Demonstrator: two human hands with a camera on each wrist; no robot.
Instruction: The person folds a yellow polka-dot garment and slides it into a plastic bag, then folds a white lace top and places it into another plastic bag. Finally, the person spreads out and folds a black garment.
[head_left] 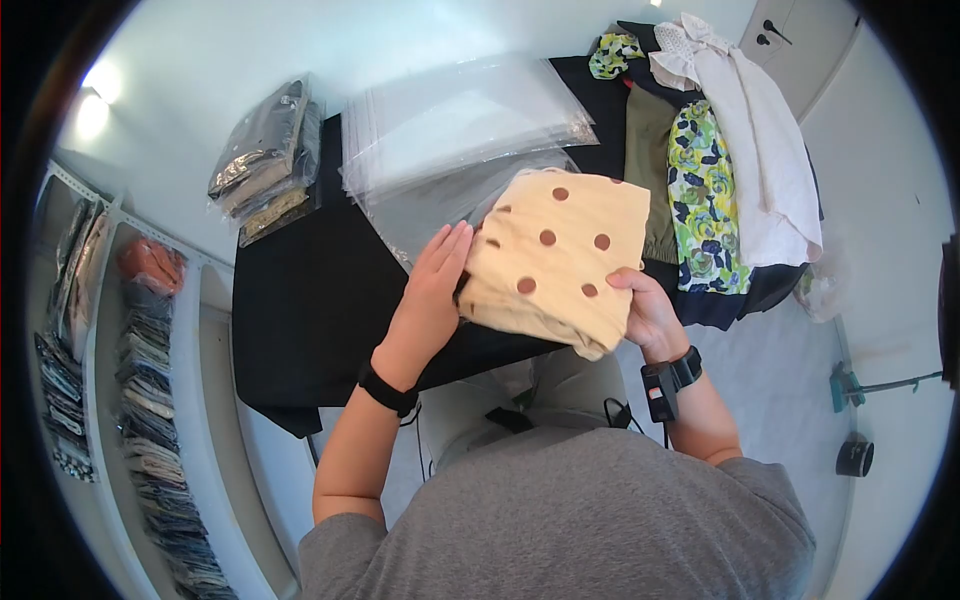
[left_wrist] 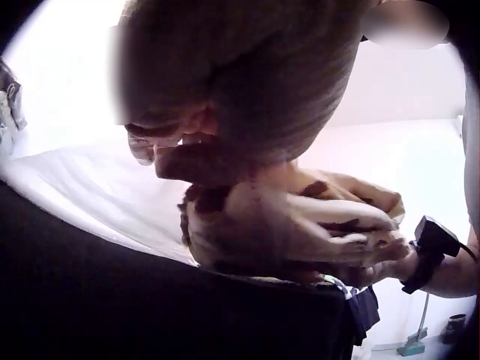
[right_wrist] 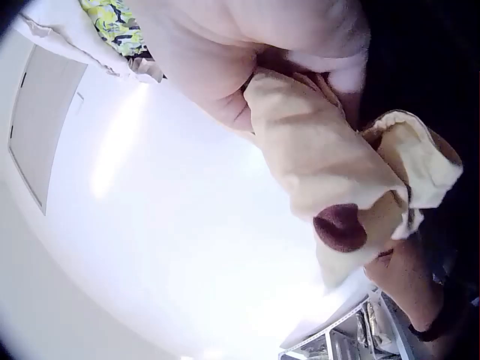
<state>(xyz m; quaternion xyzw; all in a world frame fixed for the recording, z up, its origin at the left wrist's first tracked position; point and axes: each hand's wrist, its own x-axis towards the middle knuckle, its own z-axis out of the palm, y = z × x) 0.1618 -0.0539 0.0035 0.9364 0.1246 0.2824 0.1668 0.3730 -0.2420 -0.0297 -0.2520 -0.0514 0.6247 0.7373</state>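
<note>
A folded pale-yellow garment with brown dots is held over the front of the black-covered table, between both hands. My right hand grips its lower right edge, thumb on top and the other fingers beneath. Along the left edge lies my left hand, its fingers straight and together against the cloth. In the left wrist view the garment shows its layered folds close to the left hand. The right wrist view shows the cloth hanging from the right hand, with one loose flap.
Clear plastic bags lie stacked on the black table. Bagged garments are piled at back left. A floral garment and a white garment lie at right. Shelves with packed clothes stand at left.
</note>
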